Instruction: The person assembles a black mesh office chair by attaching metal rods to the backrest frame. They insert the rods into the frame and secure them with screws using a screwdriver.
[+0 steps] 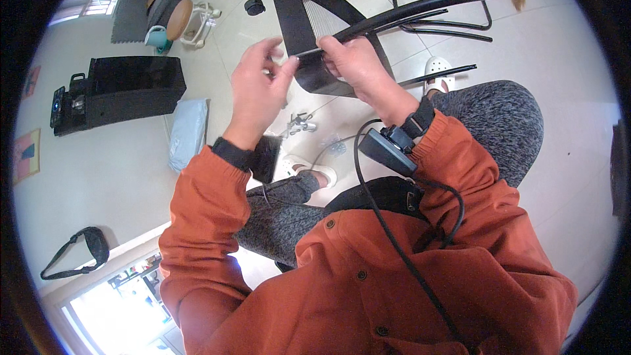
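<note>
Single head-worn fisheye view, looking steeply down from above the person's orange-jacketed chest (394,276). Hands sit close, in the upper middle; pale tiled floor (118,177) spreads beyond. Edges bend toward the dark circular rim.

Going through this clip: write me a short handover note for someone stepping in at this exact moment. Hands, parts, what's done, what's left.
Right hand: closed around the near end of a long black curved chair arm, holding it up.
Left hand: open, fingers pinched at that same end, holding nothing I can make out.
Black mesh chair back lies on the floor just behind; small hardware lies loose near the feet.
Done: cannot tell whether the arm is fixed to anything.
Left: loose hardware not yet used.
</note>
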Tool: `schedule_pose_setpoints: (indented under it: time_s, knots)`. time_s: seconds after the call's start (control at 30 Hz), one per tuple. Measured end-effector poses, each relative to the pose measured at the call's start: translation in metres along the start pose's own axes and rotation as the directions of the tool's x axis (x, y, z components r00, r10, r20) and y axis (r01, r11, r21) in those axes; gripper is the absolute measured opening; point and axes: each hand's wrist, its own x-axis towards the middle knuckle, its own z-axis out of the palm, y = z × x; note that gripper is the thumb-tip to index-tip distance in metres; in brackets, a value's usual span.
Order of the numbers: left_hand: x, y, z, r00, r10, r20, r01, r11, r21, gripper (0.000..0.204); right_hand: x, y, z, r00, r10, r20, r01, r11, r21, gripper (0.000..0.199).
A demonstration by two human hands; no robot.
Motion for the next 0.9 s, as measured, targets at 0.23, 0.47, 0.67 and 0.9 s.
schedule_pose_setpoints:
  time_s: [0.23, 0.47, 0.67, 0.9]
  knots:
    - [0.001, 0.017, 0.002, 0.536, -0.686, 0.492, 0.802, 0.229, -0.552, 0.031, -0.004, 0.002, 0.004, 1.0, -0.008, 0.003, 0.008, 1.0, 0.012, 0.027]
    - [0.01, 0.014, 0.004, 0.558, -0.63, 0.54, 0.803, 0.248, -0.542, 0.023, -0.004, -0.001, 0.002, 1.0, -0.01, -0.01, 0.01, 1.0, 0.024, 0.025]
    - [0.012, 0.004, 0.002, 0.664, -0.562, 0.494, 0.741, 0.583, -0.333, 0.018, 0.0, -0.001, 0.0, 1.0, -0.011, -0.019, 0.012, 1.0, 0.018, 0.028]
    - [0.012, -0.008, -0.012, 0.916, 0.162, 0.366, -0.348, 0.775, 0.527, 0.003, 0.002, 0.0, -0.002, 1.0, 0.002, 0.0, -0.002, 0.999, -0.05, 0.037]
